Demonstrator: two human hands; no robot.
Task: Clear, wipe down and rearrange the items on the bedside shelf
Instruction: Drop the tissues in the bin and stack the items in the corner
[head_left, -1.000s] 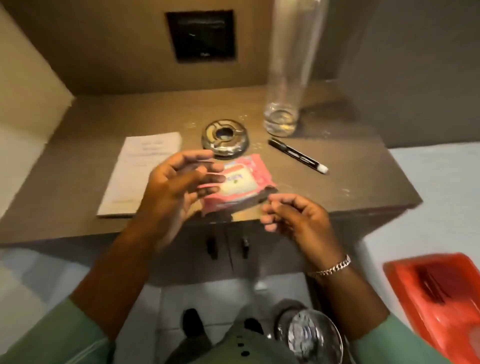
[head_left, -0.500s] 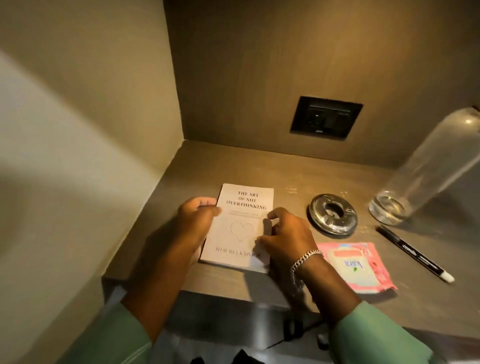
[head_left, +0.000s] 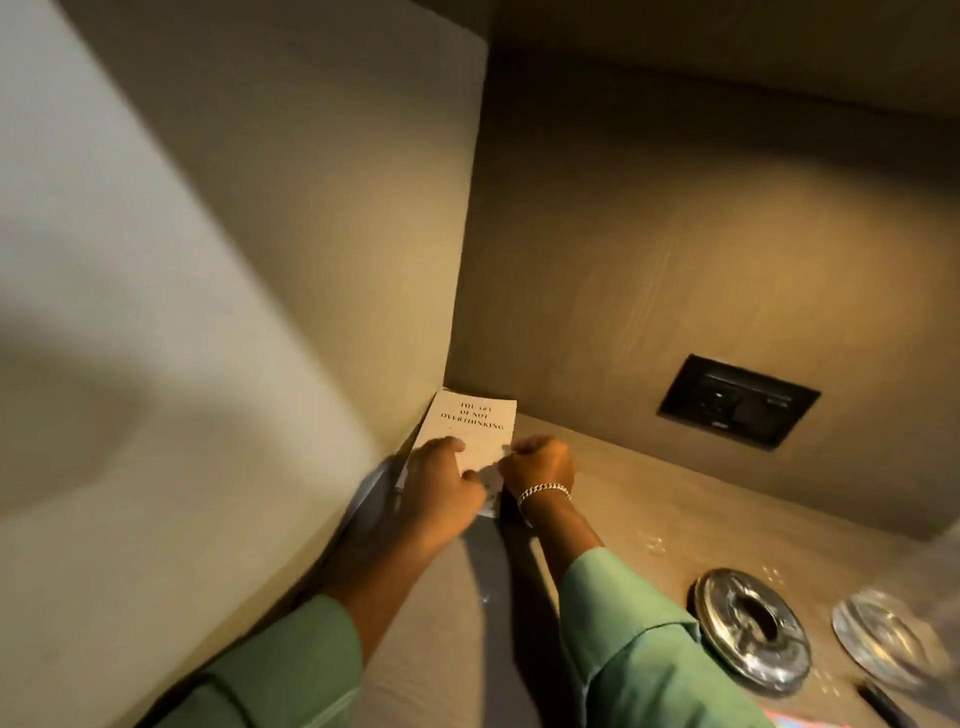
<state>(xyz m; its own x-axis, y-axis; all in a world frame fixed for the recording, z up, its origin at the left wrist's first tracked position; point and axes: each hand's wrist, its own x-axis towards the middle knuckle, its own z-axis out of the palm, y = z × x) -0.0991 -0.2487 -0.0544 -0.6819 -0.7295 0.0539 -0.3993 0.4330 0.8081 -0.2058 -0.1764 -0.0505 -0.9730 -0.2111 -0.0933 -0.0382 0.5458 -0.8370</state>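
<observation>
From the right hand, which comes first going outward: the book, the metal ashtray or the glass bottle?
1. Book: touching the right hand, in the back left corner.
2. Metal ashtray: to its right, nearer the front.
3. Glass bottle: farthest right.

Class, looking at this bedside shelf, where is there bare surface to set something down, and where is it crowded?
Bare: the shelf between the book and the ashtray, below the socket. Crowded: the far left corner, with both hands on the book, and the right edge, with ashtray, bottle and pen.
</observation>
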